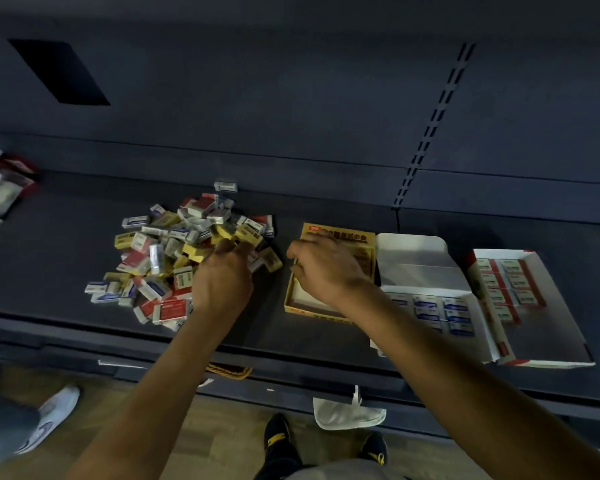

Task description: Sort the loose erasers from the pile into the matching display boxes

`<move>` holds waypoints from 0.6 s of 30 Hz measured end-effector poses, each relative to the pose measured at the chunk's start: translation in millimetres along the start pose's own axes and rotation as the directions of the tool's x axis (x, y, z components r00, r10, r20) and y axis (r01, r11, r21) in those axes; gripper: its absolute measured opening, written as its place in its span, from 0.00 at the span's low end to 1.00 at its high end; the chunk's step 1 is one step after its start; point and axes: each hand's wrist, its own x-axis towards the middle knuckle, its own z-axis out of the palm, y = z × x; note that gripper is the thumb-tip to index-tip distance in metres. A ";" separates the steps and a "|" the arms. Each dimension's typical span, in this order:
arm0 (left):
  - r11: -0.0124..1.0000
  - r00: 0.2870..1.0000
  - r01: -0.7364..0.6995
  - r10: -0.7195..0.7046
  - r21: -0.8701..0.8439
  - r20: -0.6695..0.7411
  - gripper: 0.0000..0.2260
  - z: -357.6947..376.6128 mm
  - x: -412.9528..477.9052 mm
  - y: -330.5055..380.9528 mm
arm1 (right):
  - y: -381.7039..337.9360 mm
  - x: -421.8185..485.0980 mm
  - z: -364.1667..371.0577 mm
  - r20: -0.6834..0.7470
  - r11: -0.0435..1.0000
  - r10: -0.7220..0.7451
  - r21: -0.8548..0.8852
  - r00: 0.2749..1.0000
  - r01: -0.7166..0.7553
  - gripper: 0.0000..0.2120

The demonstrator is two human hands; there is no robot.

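A pile of loose erasers (160, 258) in yellow, red and blue sleeves lies on the dark shelf. My left hand (222, 278) reaches into the pile's right side, its fingertips touching yellow erasers. My right hand (326, 268) hovers over the open yellow display box (312, 311) with its fingers curled downward; whether it holds an eraser is hidden. To the right, a white box (426, 271) holds blue erasers (456, 308). Farther right, a red-trimmed box (555, 344) holds red erasers (510, 282).
More packaged goods (0, 188) sit at the shelf's far left. The shelf's front edge (291, 362) runs below my arms. On the floor are another person's white shoe (49, 414), a white bag (347, 414) and my own dark shoes (281, 438).
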 end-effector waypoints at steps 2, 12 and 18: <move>1.000 0.999 0.000 -0.001 0.016 0.050 0.21 -3.2 3.7 -3.2 | -5.8 12.7 2.6 0.020 0.999 -0.018 -0.027 1.000 0.019 0.13; 0.994 0.993 -0.082 0.075 0.068 0.088 0.15 4.4 16.6 -17.4 | -19.3 41.4 23.8 0.113 0.987 0.047 -0.160 0.993 -0.028 0.19; 0.993 0.987 -0.119 0.115 0.027 0.113 0.17 -1.2 19.3 -20.3 | -21.3 42.5 29.8 0.047 0.987 0.080 -0.146 0.996 -0.072 0.18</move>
